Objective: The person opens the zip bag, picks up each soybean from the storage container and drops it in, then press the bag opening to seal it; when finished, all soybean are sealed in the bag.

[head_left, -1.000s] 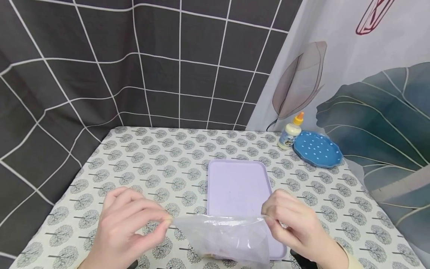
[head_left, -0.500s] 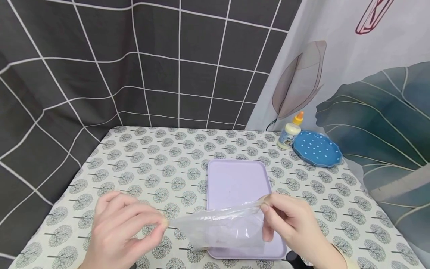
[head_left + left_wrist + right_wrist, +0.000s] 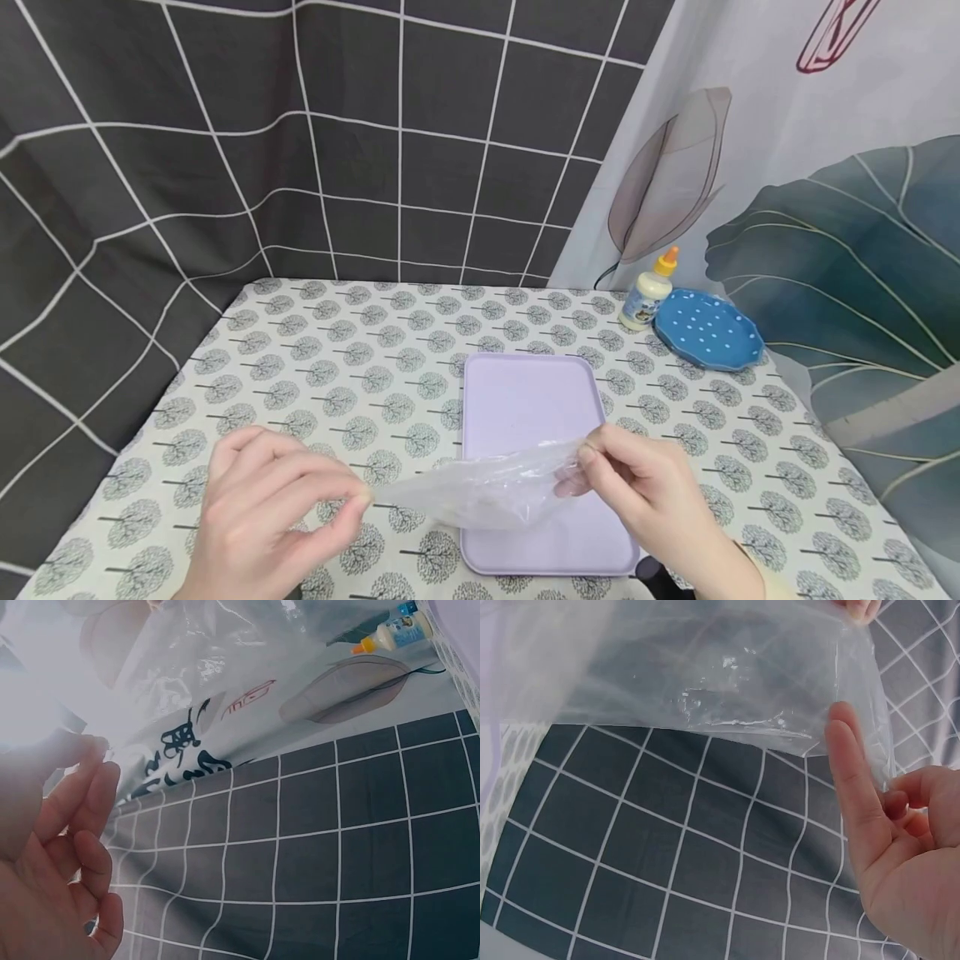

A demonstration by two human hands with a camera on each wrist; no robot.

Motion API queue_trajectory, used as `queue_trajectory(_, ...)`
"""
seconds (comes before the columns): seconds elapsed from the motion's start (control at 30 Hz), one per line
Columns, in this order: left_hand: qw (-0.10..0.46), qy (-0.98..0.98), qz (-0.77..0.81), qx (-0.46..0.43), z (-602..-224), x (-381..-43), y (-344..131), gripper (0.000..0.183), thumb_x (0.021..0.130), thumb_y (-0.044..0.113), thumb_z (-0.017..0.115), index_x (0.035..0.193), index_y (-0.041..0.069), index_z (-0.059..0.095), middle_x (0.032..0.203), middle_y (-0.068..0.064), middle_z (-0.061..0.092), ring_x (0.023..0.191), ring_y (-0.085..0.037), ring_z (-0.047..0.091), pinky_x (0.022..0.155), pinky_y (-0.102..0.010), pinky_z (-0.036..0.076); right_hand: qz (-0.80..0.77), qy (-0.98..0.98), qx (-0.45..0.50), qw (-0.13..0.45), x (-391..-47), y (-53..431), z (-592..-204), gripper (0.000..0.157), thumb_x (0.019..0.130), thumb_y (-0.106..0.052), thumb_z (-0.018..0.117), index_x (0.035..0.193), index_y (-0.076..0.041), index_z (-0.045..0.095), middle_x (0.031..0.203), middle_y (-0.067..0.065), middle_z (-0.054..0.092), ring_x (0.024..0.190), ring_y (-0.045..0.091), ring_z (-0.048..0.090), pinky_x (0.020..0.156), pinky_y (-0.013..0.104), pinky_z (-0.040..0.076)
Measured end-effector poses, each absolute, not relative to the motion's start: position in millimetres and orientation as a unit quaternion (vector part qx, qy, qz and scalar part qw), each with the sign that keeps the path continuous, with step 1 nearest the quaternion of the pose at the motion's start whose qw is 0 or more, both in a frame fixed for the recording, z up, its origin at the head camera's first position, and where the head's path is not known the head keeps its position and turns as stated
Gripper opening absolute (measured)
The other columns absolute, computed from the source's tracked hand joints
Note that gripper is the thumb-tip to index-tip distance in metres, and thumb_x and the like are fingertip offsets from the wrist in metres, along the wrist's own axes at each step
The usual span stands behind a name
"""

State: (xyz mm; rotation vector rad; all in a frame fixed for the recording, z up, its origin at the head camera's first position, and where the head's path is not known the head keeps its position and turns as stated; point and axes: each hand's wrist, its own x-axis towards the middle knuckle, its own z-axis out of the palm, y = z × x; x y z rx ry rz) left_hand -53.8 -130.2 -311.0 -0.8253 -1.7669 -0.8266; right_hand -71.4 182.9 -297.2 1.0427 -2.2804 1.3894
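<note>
A clear plastic bag [image 3: 487,496] stretches between my two hands above a lilac tray [image 3: 528,400]. Its left corner is pinched between the thumb and forefinger of my left hand [image 3: 277,504]. My right hand [image 3: 652,492] pinches the other top corner, slightly higher. In the right wrist view the bag [image 3: 727,675] hangs as a wide sheet, with a raised finger of the right hand [image 3: 896,847] against it. The left wrist view has the left hand [image 3: 67,825] at the side against strong glare, and the bag's film overhead.
At the back right of the patterned tablecloth [image 3: 322,375] stand a glue bottle with an orange tip [image 3: 647,296] and a blue dotted plate [image 3: 708,329]. A dark grid curtain [image 3: 360,150] hangs behind the table, and a white printed one [image 3: 787,117] hangs to the right.
My right hand has turned and risen slightly, tilting the bag's top edge up on the right. The bag's lower part has lifted, uncovering the tray's near edge. The left hand has shifted slightly left.
</note>
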Motion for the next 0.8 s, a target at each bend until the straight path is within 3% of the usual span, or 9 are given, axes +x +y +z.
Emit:
queue_trajectory(0.3,0.486,-0.736,-0.343,-0.323,-308.5,-52.9,-130.6,0.030,0.090,0.032,0.063,0.065,0.016,0.069,0.068,0.009,0.064,0.068,-0.012,0.050,0.091,-0.027,0.028,0.451,-0.791,0.367,0.190,-73.1,179.2,-303.2,0.032,0.079,0.021,0.052,0.078,-0.010,0.055,0.064,-0.003,0.066,0.058,0.001,0.065,0.057,0.016,0.054)
queue_trajectory(0.57,0.497,-0.729,-0.345,-0.320,-304.5,-53.0,-125.4,0.033,0.091,0.033,0.063,0.064,0.015,0.068,0.066,0.008,0.063,0.067,-0.013,0.049,0.089,-0.025,0.027,0.445,-0.791,0.350,0.230,-78.2,178.2,-310.1,0.025,0.079,0.019,0.053,0.080,-0.006,0.057,0.065,0.000,0.063,0.053,0.001,0.059,0.050,0.013,0.049)
queue_trajectory(0.7,0.500,-0.720,-0.349,-0.330,-305.1,-53.6,-121.7,0.032,0.090,0.032,0.064,0.063,0.015,0.069,0.065,0.008,0.064,0.065,-0.012,0.048,0.087,-0.026,0.027,0.482,-0.788,0.320,0.214,-75.4,179.7,-306.6,0.028,0.079,0.022,0.053,0.087,-0.003,0.064,0.069,0.005,0.062,0.045,-0.001,0.054,0.039,0.012,0.042)
queue_trajectory(0.8,0.500,-0.718,-0.354,-0.331,-305.3,-52.9,-120.5,0.032,0.090,0.031,0.065,0.063,0.015,0.069,0.066,0.008,0.064,0.065,-0.012,0.048,0.088,-0.026,0.026,0.500,-0.794,0.293,0.184,-70.9,180.1,-300.4,0.030,0.082,0.021,0.053,0.089,-0.006,0.066,0.057,-0.003,0.057,0.037,-0.002,0.049,0.033,0.011,0.035)
